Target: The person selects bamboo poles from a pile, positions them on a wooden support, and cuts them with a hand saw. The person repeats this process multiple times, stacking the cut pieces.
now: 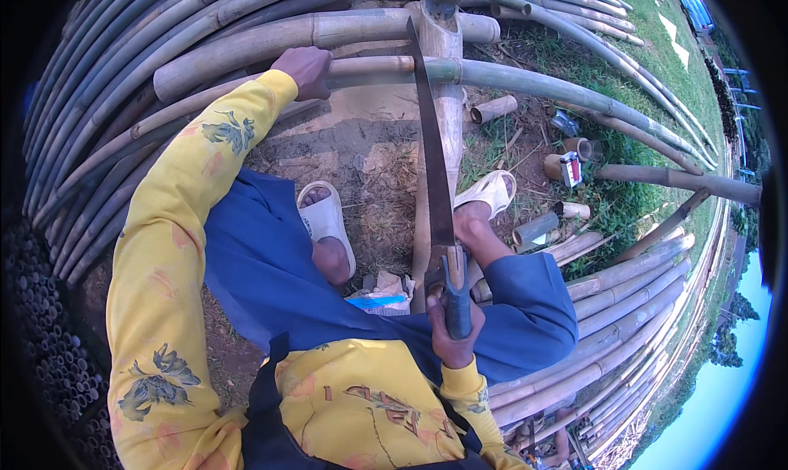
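A hand saw point(437, 166) with a long dark blade is in my right hand point(453, 339), whose fingers wrap round its grip. Near its far end, the blade crosses a long bamboo pole point(533, 88) at a pale section beside a green one. My left hand point(304, 70) is closed round the same pole, left of the blade. The pole rests across a thicker bamboo beam point(443, 129) that runs away from me between my feet. Whether the teeth have cut into the pole, I cannot make out.
Bamboo poles point(222, 14) are stacked at the far left, and more poles point(607, 314) lie at the right. Short bamboo offcuts point(494, 109) and a small red-and-white box point(570, 169) are right of the beam. Part of another person point(558, 441) shows at the lower right.
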Demonstrator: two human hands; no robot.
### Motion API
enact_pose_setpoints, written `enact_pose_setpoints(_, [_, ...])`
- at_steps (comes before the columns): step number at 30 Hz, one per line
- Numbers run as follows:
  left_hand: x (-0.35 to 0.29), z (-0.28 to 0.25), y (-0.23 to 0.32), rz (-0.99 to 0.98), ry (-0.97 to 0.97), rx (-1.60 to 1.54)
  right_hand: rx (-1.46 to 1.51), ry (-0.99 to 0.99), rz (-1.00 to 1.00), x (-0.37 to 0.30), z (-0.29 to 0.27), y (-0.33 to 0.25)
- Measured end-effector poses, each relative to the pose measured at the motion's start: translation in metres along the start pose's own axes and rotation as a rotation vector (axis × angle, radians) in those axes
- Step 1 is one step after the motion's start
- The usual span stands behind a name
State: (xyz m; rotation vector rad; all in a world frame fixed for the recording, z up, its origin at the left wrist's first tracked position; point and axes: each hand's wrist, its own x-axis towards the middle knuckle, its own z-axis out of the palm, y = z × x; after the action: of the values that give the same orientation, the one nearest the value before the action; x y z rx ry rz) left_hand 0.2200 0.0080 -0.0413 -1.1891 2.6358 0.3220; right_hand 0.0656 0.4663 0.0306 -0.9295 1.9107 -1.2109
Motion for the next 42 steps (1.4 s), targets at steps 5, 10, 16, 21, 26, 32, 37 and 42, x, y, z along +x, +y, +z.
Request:
enact_pose_setpoints(5, [0.004, -0.006, 0.013, -0.01, 0.015, -0.006, 0.174, -0.007, -0.023, 0.136, 0.036, 0.022])
enact_pose_setpoints(10, [0.008, -0.013, 0.014, 0.011, -0.023, 0.019, 0.056, -0.009, -0.21, 0.17, 0.044, -0.013])
enact_pose_setpoints(16, [0.0, -0.002, 0.005, -0.024, -0.034, 0.01, -0.066, -0.009, -0.083, 0.006, -0.007, 0.001])
enact_pose_setpoints(21, [0.013, -0.007, 0.014, -0.001, -0.012, 0.004, 0.098, -0.004, -0.182, 0.181, 0.047, 0.003])
enact_pose_setpoints(26, [0.002, -0.009, 0.015, 0.046, 0.028, 0.006, 0.047, -0.027, -0.174, 0.148, 0.043, 0.006])
enact_pose_setpoints(32, [-0.003, -0.006, 0.009, -0.021, 0.007, -0.018, -0.042, 0.001, -0.078, 0.002, -0.005, 0.001])
enact_pose_setpoints(37, [0.005, -0.014, 0.021, -0.017, 0.005, -0.052, 0.132, -0.048, -0.147, 0.185, 0.042, 0.006])
enact_pose_setpoints(42, [-0.022, 0.014, 0.013, 0.076, 0.393, -0.071, 0.176, -0.04, -0.202, 0.197, 0.056, 0.037])
